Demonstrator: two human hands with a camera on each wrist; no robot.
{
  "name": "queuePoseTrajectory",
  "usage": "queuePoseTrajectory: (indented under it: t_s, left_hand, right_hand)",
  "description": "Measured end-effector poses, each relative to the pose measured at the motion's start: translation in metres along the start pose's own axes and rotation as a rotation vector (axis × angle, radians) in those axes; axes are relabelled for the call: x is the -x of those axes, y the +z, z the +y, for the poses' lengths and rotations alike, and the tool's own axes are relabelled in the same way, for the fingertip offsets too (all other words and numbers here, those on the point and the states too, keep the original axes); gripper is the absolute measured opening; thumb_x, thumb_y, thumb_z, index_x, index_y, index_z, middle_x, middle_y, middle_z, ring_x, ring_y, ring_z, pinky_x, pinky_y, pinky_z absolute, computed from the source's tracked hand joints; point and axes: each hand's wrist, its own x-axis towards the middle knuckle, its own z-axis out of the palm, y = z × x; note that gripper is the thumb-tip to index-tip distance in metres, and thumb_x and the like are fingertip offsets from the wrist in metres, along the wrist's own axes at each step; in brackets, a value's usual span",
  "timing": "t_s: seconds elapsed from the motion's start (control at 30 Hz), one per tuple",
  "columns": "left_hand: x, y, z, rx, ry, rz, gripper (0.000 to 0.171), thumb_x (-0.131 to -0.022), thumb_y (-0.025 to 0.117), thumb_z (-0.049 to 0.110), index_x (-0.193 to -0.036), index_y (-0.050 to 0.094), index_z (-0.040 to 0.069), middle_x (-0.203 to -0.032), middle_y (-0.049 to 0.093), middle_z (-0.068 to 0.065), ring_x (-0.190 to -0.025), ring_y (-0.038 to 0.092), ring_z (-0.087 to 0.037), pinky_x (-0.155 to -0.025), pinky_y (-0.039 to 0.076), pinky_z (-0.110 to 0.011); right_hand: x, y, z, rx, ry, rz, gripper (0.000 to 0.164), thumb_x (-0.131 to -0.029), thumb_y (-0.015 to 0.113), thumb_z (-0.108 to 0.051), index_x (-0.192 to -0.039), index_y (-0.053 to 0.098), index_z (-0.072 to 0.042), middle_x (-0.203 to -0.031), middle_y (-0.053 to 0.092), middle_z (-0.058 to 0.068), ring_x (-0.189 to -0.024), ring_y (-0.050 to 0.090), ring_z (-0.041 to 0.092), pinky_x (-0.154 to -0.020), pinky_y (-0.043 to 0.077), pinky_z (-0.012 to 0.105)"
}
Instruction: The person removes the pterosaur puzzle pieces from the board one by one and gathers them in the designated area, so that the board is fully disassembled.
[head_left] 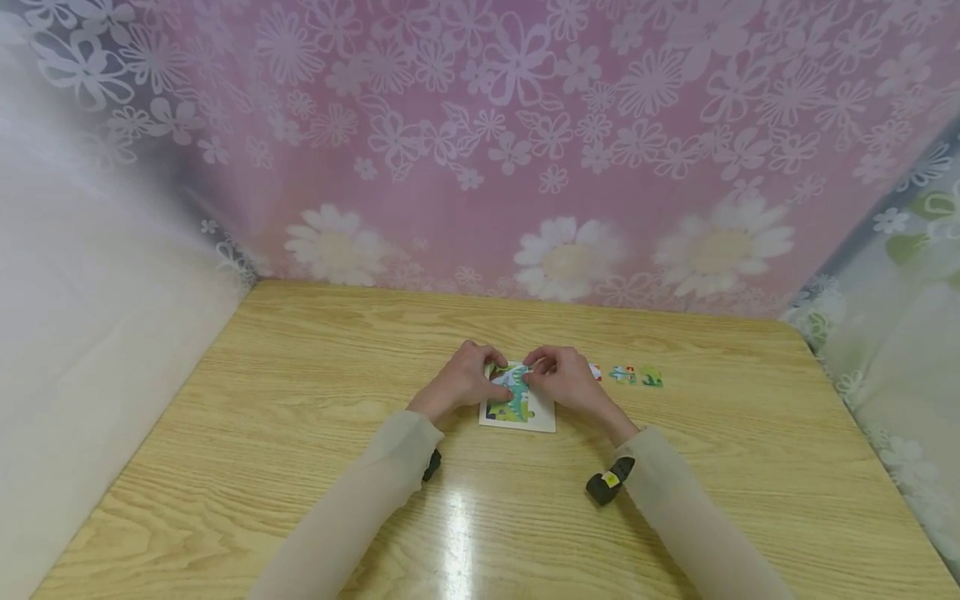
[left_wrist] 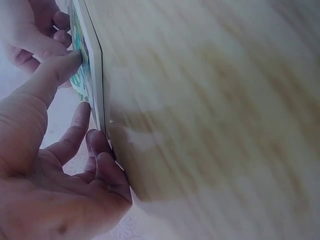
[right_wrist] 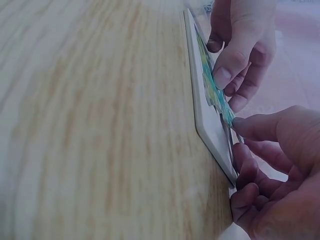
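Note:
A white puzzle board [head_left: 543,418] lies flat on the table, its left part covered by joined jigsaw pieces [head_left: 517,408] in green and teal. My left hand [head_left: 467,375] rests at the board's left side; in the left wrist view its thumb [left_wrist: 67,67] presses on the picture and its index finger touches near the edge. From the right, my right hand [head_left: 567,379] pinches a teal jigsaw piece [right_wrist: 229,116] between thumb and index finger at the picture's upper right. Its other fingers rest by the board's edge. The fingers partly hide that piece.
Right of the board, loose jigsaw pieces lie in a row: a red-and-white one [head_left: 596,372] partly behind my right hand, a blue-and-red one [head_left: 622,375] and a green one [head_left: 652,377]. A flowered pink curtain [head_left: 450,208] hangs behind the wooden table [head_left: 337,358].

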Motion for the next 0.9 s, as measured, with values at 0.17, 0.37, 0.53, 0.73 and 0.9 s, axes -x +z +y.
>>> queuePoseTrajectory:
  t_s: [0.17, 0.37, 0.53, 0.73, 0.9]
  left_hand:
    - [0.001, 0.001, 0.003, 0.003, -0.007, 0.006, 0.045, -0.083, 0.085, 0.028, -0.122, 0.068, 0.015, -0.128, 0.05, -0.011, -0.107, 0.051, -0.023, -0.101, 0.047, -0.042]
    - [0.001, 0.001, 0.006, -0.019, -0.015, 0.007, 0.045, -0.084, 0.084, 0.028, -0.124, 0.067, 0.014, -0.128, 0.051, -0.01, -0.106, 0.051, -0.023, -0.1, 0.047, -0.041]
    - [0.001, 0.001, 0.006, -0.035, -0.024, 0.005, 0.045, -0.084, 0.084, 0.028, -0.124, 0.067, 0.015, -0.127, 0.052, -0.009, -0.105, 0.051, -0.022, -0.099, 0.047, -0.04]
    - [0.003, 0.0, 0.008, -0.042, -0.03, 0.003, 0.046, -0.084, 0.084, 0.029, -0.124, 0.067, 0.015, -0.126, 0.051, -0.009, -0.104, 0.051, -0.022, -0.098, 0.047, -0.04]
    - [0.005, -0.002, 0.012, -0.073, -0.026, 0.002, 0.045, -0.085, 0.083, 0.028, -0.125, 0.067, 0.015, -0.125, 0.053, -0.009, -0.103, 0.051, -0.022, -0.096, 0.047, -0.039]
  right_hand:
    - [-0.001, 0.0, 0.0, -0.006, -0.005, -0.012, 0.02, -0.095, 0.071, -0.02, -0.113, 0.071, -0.009, -0.089, 0.068, 0.008, -0.076, 0.057, 0.019, -0.068, 0.044, 0.031]
    - [-0.002, 0.001, 0.001, -0.006, 0.014, -0.018, 0.021, -0.096, 0.07, -0.02, -0.114, 0.07, -0.01, -0.093, 0.069, 0.008, -0.081, 0.057, 0.019, -0.071, 0.044, 0.031]
    - [-0.002, 0.002, 0.001, -0.013, 0.018, -0.018, 0.019, -0.096, 0.069, -0.019, -0.113, 0.07, -0.01, -0.096, 0.07, 0.009, -0.084, 0.06, 0.02, -0.073, 0.045, 0.031]
    - [-0.004, 0.002, -0.001, -0.024, 0.041, -0.004, 0.018, -0.095, 0.069, -0.018, -0.111, 0.072, -0.01, -0.093, 0.072, 0.009, -0.082, 0.062, 0.019, -0.074, 0.047, 0.03]
    - [-0.007, 0.003, -0.003, -0.002, 0.075, 0.018, 0.017, -0.095, 0.07, -0.02, -0.108, 0.074, -0.01, -0.092, 0.074, 0.008, -0.084, 0.065, 0.019, -0.075, 0.048, 0.029]
